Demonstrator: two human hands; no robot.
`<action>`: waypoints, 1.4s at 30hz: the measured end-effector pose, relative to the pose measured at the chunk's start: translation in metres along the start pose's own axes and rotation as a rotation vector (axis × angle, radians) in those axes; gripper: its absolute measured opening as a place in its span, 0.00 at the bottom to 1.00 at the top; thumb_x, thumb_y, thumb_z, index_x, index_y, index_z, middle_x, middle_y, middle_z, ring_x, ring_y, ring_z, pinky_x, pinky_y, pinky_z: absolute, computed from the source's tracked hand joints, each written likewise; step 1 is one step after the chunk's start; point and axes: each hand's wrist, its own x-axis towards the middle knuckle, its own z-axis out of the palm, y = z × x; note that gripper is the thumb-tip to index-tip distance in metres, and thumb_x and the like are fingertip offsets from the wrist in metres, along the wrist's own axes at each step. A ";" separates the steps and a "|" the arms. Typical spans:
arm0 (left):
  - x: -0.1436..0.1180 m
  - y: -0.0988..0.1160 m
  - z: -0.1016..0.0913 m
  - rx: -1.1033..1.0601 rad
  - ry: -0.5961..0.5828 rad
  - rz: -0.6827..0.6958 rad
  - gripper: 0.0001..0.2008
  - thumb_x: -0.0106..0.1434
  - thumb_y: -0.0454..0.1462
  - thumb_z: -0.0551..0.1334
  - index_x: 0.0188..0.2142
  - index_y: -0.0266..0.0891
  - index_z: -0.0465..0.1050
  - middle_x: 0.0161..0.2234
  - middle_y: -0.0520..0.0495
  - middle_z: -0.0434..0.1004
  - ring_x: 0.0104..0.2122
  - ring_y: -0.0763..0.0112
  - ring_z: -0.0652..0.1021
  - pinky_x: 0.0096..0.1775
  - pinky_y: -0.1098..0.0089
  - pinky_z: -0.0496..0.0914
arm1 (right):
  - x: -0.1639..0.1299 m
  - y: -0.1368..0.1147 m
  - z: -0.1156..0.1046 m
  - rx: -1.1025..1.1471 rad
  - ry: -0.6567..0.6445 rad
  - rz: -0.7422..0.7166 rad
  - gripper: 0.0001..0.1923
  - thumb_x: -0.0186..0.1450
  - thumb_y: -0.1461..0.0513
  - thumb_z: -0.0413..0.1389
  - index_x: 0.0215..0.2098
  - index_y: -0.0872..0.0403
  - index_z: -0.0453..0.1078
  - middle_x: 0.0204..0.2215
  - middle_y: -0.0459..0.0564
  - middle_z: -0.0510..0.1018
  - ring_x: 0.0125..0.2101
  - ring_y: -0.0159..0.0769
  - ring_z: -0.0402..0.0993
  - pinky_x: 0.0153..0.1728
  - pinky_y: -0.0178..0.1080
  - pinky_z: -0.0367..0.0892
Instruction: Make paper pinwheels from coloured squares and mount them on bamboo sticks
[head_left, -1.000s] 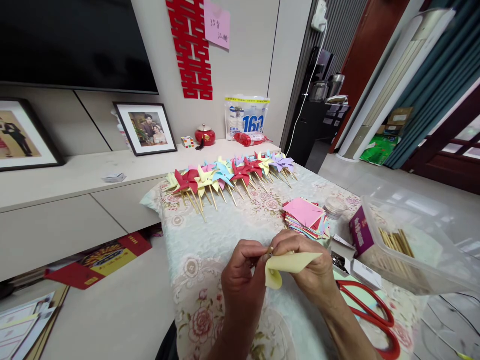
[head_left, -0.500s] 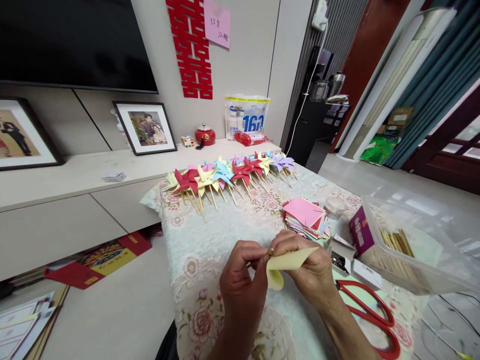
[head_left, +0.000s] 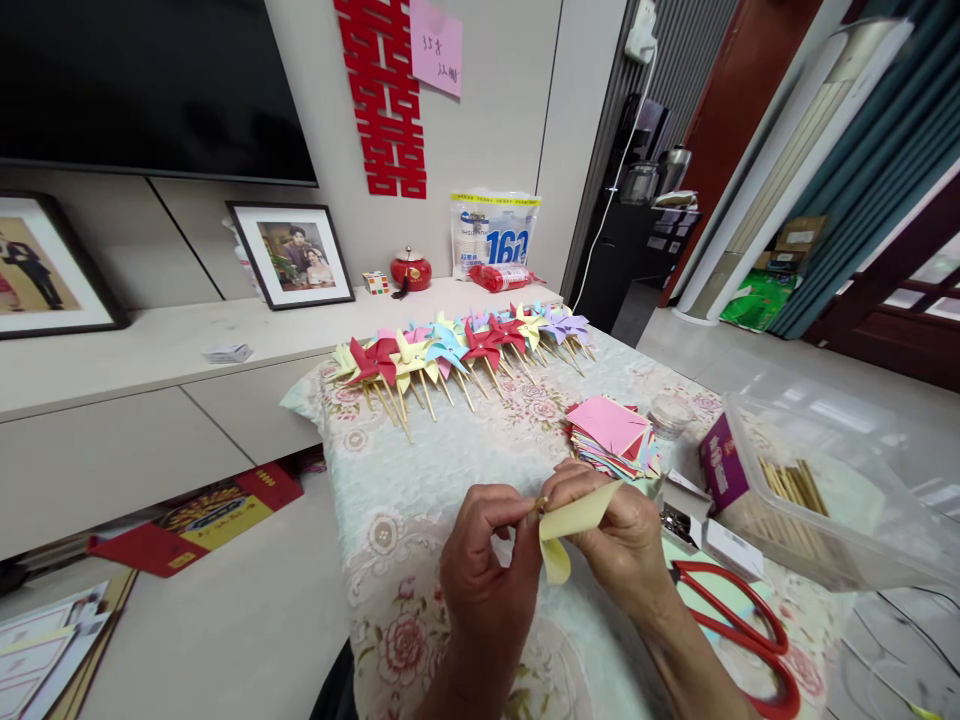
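My left hand (head_left: 486, 570) and my right hand (head_left: 619, 540) meet over the near part of a floral tablecloth (head_left: 450, 470). Between them is a pale yellow paper piece (head_left: 571, 525), folded and curled at its lower tip. My right hand grips the paper. My left fingertips pinch a small brass pin (head_left: 540, 503) at the paper's top corner. A stack of coloured paper squares (head_left: 611, 435), pink on top, lies just beyond my right hand.
A row of finished paper pinwheels (head_left: 457, 350) on sticks lies at the far end. Red scissors (head_left: 742, 630) lie at my right, beside a clear plastic box of wooden sticks (head_left: 817, 500) and a purple box (head_left: 721, 462). A low cabinet (head_left: 150, 400) stands left.
The yellow paper has tilted, its right tip now drawn in closer to my right hand. Both hands stay together at the same spot.
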 end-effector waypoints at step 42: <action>-0.002 0.009 0.002 0.234 -0.034 0.107 0.10 0.61 0.25 0.60 0.38 0.40 0.73 0.33 0.49 0.74 0.33 0.71 0.76 0.34 0.73 0.70 | 0.000 0.008 -0.004 -0.053 0.011 -0.022 0.05 0.69 0.60 0.58 0.37 0.50 0.77 0.33 0.49 0.77 0.37 0.39 0.74 0.40 0.42 0.69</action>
